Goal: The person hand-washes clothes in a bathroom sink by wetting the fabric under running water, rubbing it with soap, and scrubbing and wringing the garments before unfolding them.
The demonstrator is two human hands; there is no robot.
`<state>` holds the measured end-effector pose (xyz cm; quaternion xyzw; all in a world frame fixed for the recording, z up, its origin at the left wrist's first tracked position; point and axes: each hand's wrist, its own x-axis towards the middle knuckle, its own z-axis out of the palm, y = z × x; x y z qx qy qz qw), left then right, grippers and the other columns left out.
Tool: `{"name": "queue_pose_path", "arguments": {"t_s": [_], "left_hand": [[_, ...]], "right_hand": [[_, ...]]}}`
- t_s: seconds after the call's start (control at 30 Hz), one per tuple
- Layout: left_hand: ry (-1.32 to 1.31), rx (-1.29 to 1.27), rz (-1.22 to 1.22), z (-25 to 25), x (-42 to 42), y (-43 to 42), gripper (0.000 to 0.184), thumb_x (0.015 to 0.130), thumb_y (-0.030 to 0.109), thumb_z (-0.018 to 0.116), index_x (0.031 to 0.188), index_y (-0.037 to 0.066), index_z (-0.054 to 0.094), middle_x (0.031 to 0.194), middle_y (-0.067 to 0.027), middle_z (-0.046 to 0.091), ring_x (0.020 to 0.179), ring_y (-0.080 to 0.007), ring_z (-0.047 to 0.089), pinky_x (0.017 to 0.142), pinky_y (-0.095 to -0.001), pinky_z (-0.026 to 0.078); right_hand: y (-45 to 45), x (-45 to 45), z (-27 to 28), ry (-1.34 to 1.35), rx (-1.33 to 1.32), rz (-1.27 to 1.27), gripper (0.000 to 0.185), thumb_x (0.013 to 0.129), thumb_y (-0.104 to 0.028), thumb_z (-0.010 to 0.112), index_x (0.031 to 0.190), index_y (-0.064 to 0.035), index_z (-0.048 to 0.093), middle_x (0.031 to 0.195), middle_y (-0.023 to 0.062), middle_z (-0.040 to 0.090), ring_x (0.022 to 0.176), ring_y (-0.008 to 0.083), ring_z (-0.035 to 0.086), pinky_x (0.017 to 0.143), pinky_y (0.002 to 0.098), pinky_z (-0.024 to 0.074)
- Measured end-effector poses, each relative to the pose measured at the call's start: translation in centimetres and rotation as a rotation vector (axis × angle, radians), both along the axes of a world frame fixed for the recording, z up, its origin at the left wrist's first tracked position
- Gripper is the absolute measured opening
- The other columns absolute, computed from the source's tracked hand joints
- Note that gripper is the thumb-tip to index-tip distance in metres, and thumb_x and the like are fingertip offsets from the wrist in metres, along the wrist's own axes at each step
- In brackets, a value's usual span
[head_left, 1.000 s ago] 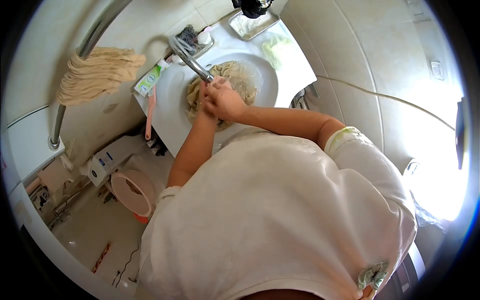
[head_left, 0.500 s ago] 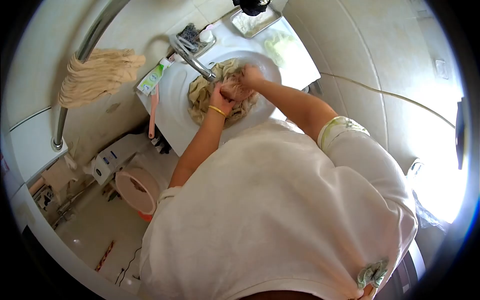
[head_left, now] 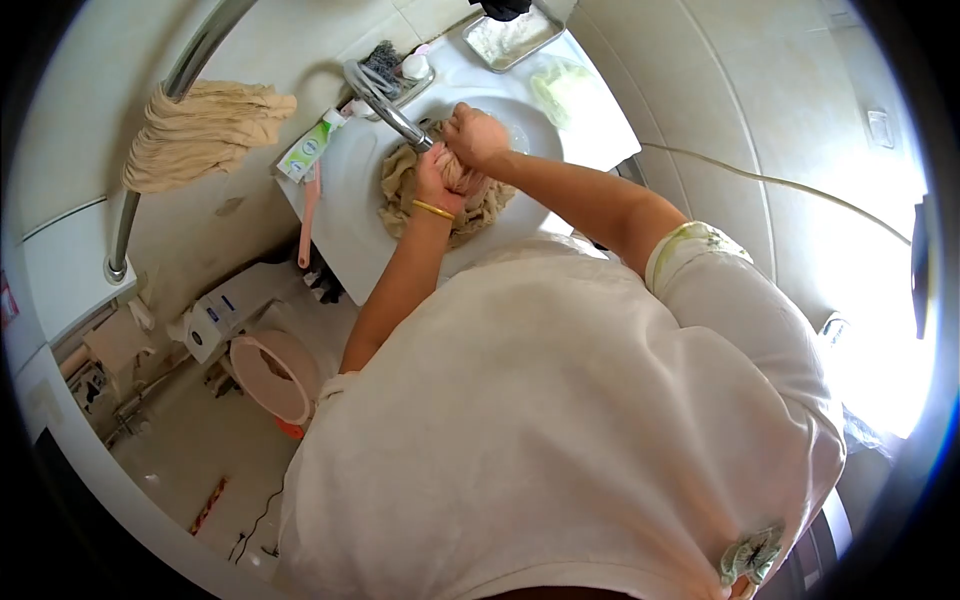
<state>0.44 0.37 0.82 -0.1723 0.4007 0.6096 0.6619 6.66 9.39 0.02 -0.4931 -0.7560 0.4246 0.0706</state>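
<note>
A white basin (head_left: 355, 200) holds a bunched beige cloth (head_left: 398, 185) in water. Over it, my left hand (head_left: 437, 188), with a yellow bracelet at the wrist, is closed on a pinkish cloth (head_left: 458, 172) just below the faucet (head_left: 405, 128). My right hand (head_left: 476, 136) is curled at the upper end of the same pinkish cloth, to the right of the faucet's spout. The fingers of both hands are partly hidden by the cloth and by the hands themselves.
Behind the basin are a metal tray (head_left: 512, 40) with white powder and a dark scrubber (head_left: 382, 62). A green-white tube (head_left: 310, 147) and a pink brush (head_left: 309, 215) lie at the left edge. Beige cloths (head_left: 205, 135) hang on a metal rail. A pink bucket (head_left: 270, 378) stands below.
My right hand has moved left and up toward the faucet, and is now closed beside my left hand. The pinkish cloth, spread out half a second ago, is gathered between them.
</note>
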Motion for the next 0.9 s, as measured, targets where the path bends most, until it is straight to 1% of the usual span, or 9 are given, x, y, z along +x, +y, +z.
{"name": "queue_pose_path", "arguments": {"t_s": [0.13,0.23,0.3,0.4,0.53,0.67,0.73,0.8,0.9], "left_hand": [[-0.012,0.531,-0.027,-7.9,-3.3,-1.8,0.031,0.088,0.037,0.036,0.092,0.012,0.052,0.091,-0.0037,0.056,0.081,-0.0197,0.054,0.072,-0.0371,0.046],[-0.032,0.295,0.102,-7.5,-1.7,-1.2,0.037,0.089,0.044,0.033,0.092,0.013,0.052,0.094,-0.0043,0.054,0.087,-0.0203,0.052,0.074,-0.037,0.045],[0.108,-0.08,0.114,-2.7,0.0,0.4,0.045,0.089,0.047,0.031,0.108,0.012,0.052,0.113,-0.0075,0.052,0.104,-0.0228,0.051,0.083,-0.0404,0.045],[0.022,-0.07,0.033,2.2,0.4,1.6,0.05,0.09,0.049,0.028,0.118,0.014,0.049,0.123,-0.0082,0.048,0.114,-0.0243,0.046,0.09,-0.0442,0.042],[-0.05,0.6,0.071,-8.0,-1.8,-0.1,0.023,0.085,0.031,0.041,0.094,0.013,0.052,0.098,-0.0071,0.053,0.088,-0.0217,0.051,0.079,-0.0375,0.04],[-0.442,0.981,-0.244,-9.3,-2.5,0.3,0.031,0.087,0.04,0.038,0.092,0.014,0.053,0.094,-0.0045,0.055,0.083,-0.0198,0.053,0.071,-0.0342,0.044],[-0.008,-0.04,0.033,0.7,0.8,1.4,0.045,0.088,0.052,0.032,0.103,0.015,0.054,0.101,-0.0047,0.057,0.092,-0.0201,0.056,0.075,-0.0357,0.049],[-0.085,0.089,0.038,1.0,0.5,1.5,0.044,0.088,0.05,0.033,0.111,0.016,0.051,0.107,-0.0058,0.056,0.1,-0.0218,0.054,0.085,-0.0382,0.046],[0.025,0.015,0.085,0.3,-0.3,0.8,0.059,0.083,0.062,0.034,0.111,0.012,0.05,0.112,-0.0059,0.053,0.098,-0.0196,0.053,0.083,-0.0364,0.046]], "right_hand": [[-4.7,1.2,4.6,0.271,0.2,0.201,0.025,0.079,-0.027,0.051,0.088,-0.0035,0.054,0.082,0.0205,0.058,0.076,0.0378,0.056,0.07,0.0451,0.0453],[-5.1,1.0,4.9,0.007,0.188,0.385,0.025,0.08,-0.026,0.053,0.089,-0.0034,0.053,0.078,0.0176,0.058,0.073,0.0388,0.055,0.07,0.0433,0.046],[-0.8,0.1,0.4,0.019,0.15,0.133,0.025,0.08,-0.026,0.054,0.088,-0.0032,0.053,0.078,0.0173,0.059,0.074,0.0383,0.055,0.07,0.0432,0.046],[0.1,0.8,0.5,0.072,0.087,-0.005,0.025,0.081,-0.027,0.05,0.087,-0.0025,0.054,0.081,0.0196,0.059,0.076,0.0375,0.057,0.069,0.0432,0.0462],[-4.0,1.3,4.7,0.384,0.156,0.058,0.028,0.082,-0.029,0.049,0.087,-0.0026,0.054,0.082,0.0206,0.06,0.078,0.0371,0.058,0.069,0.0436,0.0459],[-3.7,1.2,4.9,0.178,0.23,0.173,0.022,0.082,-0.025,0.051,0.086,-0.0035,0.053,0.081,0.0206,0.059,0.078,0.0378,0.057,0.07,0.0443,0.0446],[-0.1,0.1,2.2,-0.052,0.032,0.033,0.026,0.082,-0.029,0.05,0.086,-0.0035,0.054,0.084,0.0199,0.06,0.079,0.0368,0.057,0.07,0.0434,0.0452],[0.0,0.3,2.2,0.014,0.031,-0.021,0.025,0.082,-0.028,0.049,0.085,-0.0035,0.054,0.084,0.0197,0.06,0.078,0.0369,0.057,0.071,0.0435,0.0452],[-2.0,0.5,4.4,0.183,0.084,0.01,0.024,0.082,-0.027,0.049,0.085,-0.0035,0.054,0.085,0.0195,0.06,0.078,0.0369,0.057,0.071,0.0437,0.0451]]}}
